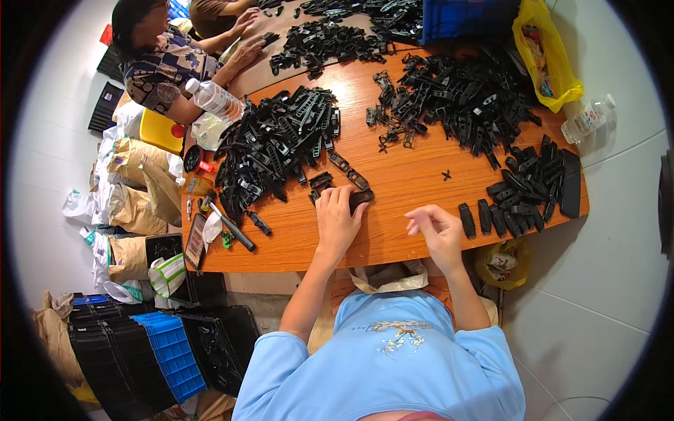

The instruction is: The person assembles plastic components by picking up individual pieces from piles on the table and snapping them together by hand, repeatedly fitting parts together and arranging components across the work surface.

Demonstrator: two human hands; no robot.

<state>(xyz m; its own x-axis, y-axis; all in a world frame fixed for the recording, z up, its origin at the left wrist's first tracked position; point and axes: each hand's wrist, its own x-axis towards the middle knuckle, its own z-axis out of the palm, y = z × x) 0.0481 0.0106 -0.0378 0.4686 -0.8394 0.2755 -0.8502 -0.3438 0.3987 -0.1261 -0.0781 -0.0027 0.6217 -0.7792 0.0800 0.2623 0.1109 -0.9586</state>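
My left hand [338, 219] rests on the wooden table [400, 182] near its front edge, closed round a black plastic part [361, 199] between thumb and fingers. Just beyond it lie a few open black frame-shaped parts [338, 161]. To the right, my right hand [438, 231] is raised over the table edge, its fingers curled and pinched; whatever may be in them is too small to make out. Nearest to it is a row of dark oblong pieces [484, 216] lying side by side. A small black cross-shaped piece [446, 175] lies farther back.
Large heaps of black parts [281, 140] cover the back left and back right [463, 98]. A yellow bag [537, 56] and a plastic bottle [590, 119] stand at the right. At the left edge lie a phone [195, 242] and a black-handled tool [237, 233]. Another person [165, 63] works across the table.
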